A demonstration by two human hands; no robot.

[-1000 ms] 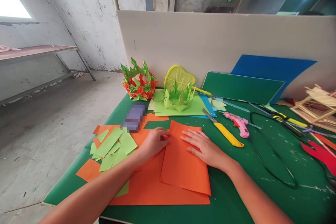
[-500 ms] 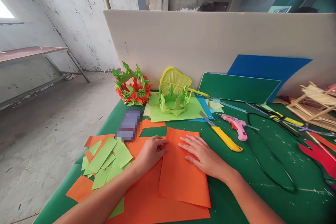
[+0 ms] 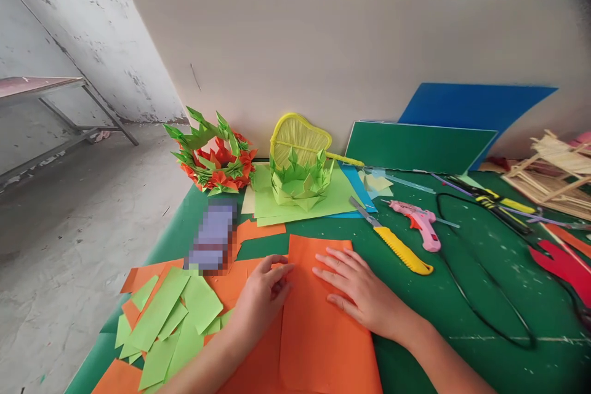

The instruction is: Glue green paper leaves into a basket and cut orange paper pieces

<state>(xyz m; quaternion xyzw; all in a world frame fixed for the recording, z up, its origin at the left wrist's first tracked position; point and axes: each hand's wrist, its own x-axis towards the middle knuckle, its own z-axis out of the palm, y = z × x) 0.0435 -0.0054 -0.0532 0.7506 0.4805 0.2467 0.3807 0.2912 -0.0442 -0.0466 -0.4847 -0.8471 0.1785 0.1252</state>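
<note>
A folded sheet of orange paper lies in front of me on top of a larger orange sheet. My right hand rests flat on its upper part, fingers spread. At the sheet's left edge is my left hand, its fingers curled and pinched together on that edge. Cut pieces of light green paper are heaped left of my left forearm, with some orange scraps among them. A phone-like blurred object lies beyond the heap.
Behind stand a green folded-paper lotus, a red-green paper ring and a yellow fan. To the right lie a yellow utility knife, a pink glue gun with its cord, and a small wooden model.
The camera view has tilted down and come nearer, so the table things look shifted. Both hands keep nearly the same pose on the orange paper.
</note>
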